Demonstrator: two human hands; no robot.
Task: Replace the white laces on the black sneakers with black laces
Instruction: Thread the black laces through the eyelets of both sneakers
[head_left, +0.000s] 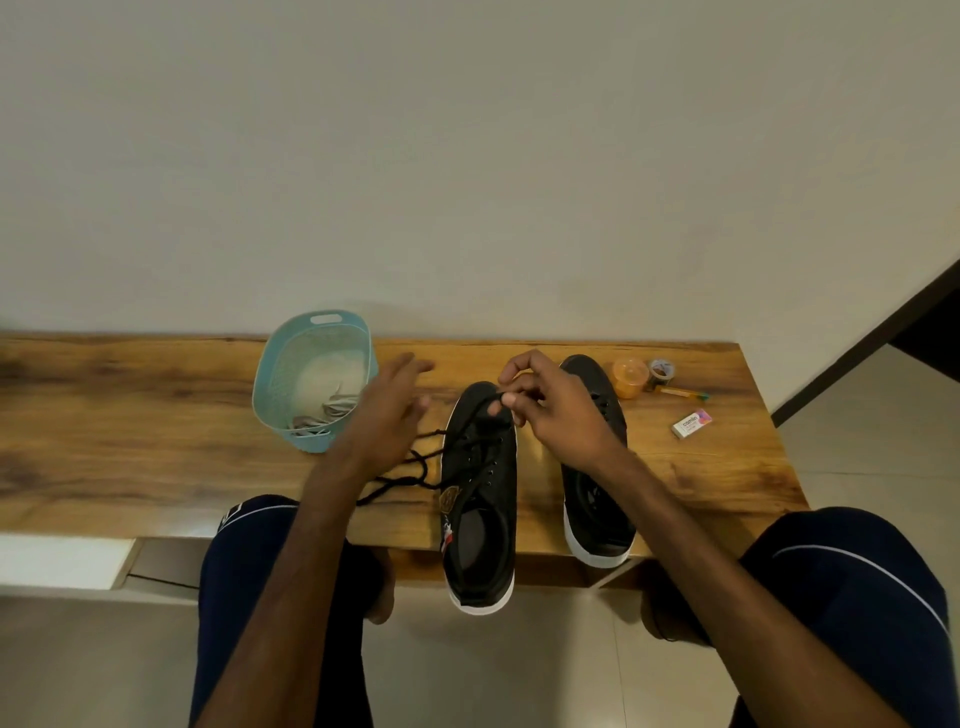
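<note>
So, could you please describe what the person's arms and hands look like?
The left forearm and right forearm are bare, with no sleeves in view. The left hand and right hand carry no gloves, rings, watch or bands that I can see.

Orange cup (629, 378), eraser (691, 424), pen (683, 393)

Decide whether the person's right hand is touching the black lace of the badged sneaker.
Touching. The head view shows the right hand pinching the black lace between thumb and fingertips, over the toe of the sneaker.
</note>
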